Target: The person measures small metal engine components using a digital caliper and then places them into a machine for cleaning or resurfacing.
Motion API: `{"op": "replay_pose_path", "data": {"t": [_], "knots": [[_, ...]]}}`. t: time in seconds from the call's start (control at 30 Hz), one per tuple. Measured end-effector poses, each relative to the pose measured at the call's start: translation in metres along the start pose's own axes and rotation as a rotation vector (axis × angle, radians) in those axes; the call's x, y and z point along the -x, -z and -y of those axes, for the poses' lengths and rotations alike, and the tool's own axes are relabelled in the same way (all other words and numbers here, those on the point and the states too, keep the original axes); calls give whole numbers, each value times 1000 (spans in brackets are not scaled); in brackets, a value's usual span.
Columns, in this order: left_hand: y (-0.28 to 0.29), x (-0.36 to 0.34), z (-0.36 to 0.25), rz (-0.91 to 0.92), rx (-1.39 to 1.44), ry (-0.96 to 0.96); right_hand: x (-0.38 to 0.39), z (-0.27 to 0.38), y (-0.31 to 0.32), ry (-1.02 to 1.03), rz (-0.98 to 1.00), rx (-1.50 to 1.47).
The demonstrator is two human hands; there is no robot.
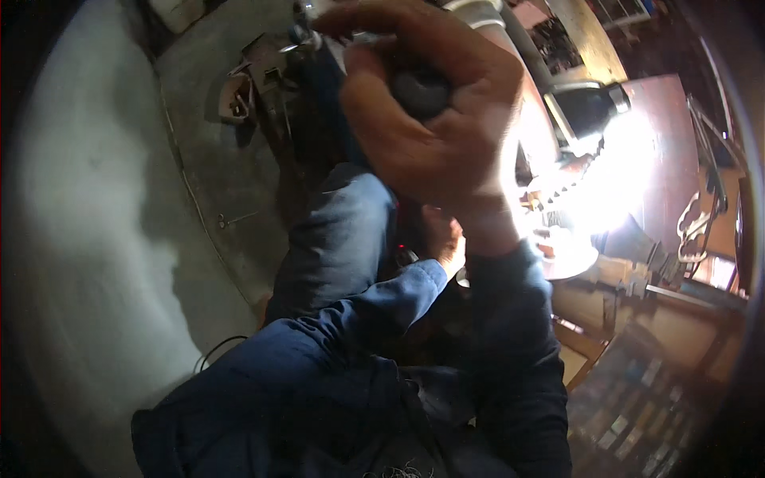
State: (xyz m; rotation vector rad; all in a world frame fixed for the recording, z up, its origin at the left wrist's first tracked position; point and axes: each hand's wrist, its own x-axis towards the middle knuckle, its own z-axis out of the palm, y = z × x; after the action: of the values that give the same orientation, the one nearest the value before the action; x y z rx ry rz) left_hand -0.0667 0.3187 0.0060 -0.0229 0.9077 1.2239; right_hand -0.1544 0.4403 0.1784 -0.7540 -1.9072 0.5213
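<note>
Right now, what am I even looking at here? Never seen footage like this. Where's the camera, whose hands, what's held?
One picture, from a wide fisheye camera worn on a person's head and looking down, so straight edges bend near the rim. No robot here, just two bare hands in blue sleeves. The right hand is raised close to the lens, closed around a dark rounded grip. The left hand sits lower, mostly hidden behind it; what it holds cannot be told. Left is a grey floor with a cable. Right is a cluttered bench washed out by a bright lamp glare.
</note>
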Motion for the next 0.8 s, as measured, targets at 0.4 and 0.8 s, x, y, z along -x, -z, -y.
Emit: {"op": "replay_pose_path", "data": {"t": [0.4, 0.8], "knots": [[1, 2, 3, 36, -58, -39, 17, 8, -7, -112, -153, 125], [-14, -1, -17, 39, -56, -50, -1, 25, 38, -95, -226, -141]]}}
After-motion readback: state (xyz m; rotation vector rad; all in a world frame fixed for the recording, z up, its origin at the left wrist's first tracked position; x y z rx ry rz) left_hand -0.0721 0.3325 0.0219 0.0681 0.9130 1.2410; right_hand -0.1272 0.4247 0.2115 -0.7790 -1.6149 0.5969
